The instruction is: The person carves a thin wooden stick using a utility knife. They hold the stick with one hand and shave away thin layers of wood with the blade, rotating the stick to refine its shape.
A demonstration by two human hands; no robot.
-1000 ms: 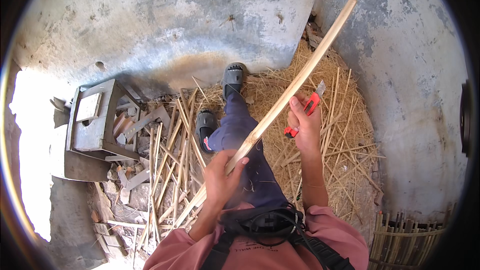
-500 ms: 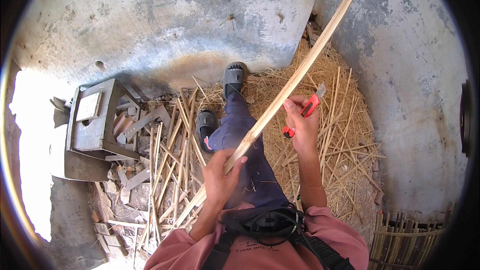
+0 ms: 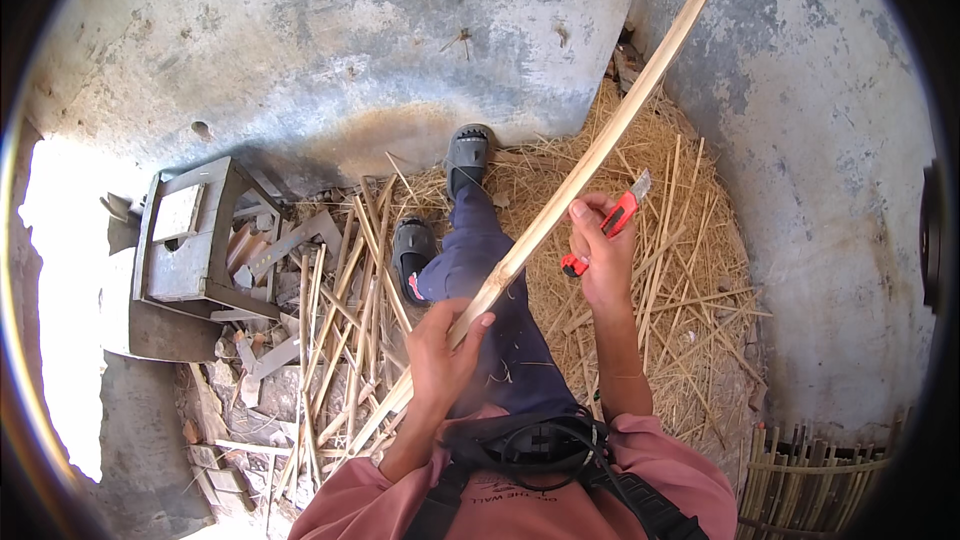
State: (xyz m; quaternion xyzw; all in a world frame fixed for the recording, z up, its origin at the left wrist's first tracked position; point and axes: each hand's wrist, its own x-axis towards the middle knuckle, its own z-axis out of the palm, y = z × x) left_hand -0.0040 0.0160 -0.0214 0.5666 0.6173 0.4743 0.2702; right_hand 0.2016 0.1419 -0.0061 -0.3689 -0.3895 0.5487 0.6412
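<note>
A long pale bamboo strip (image 3: 590,165) runs slantwise from the lower left to the upper right, over my legs. My left hand (image 3: 445,355) grips it low down, fingers wrapped round it. My right hand (image 3: 600,255) holds a red utility knife (image 3: 605,225) with its blade out, just to the right of the strip; the thumb rests against the strip. My legs in dark blue trousers stretch forward, with dark sandals (image 3: 467,155) on the feet.
Straw-like shavings and thin split strips (image 3: 680,270) cover the floor on the right. Cut strips and offcuts (image 3: 330,310) lie piled on the left beside a small grey wooden stool (image 3: 190,240). Concrete walls stand ahead and right. A woven bamboo piece (image 3: 810,470) sits lower right.
My right hand with the knife has slid a little down the strip toward me. The strip and my left hand have barely moved.
</note>
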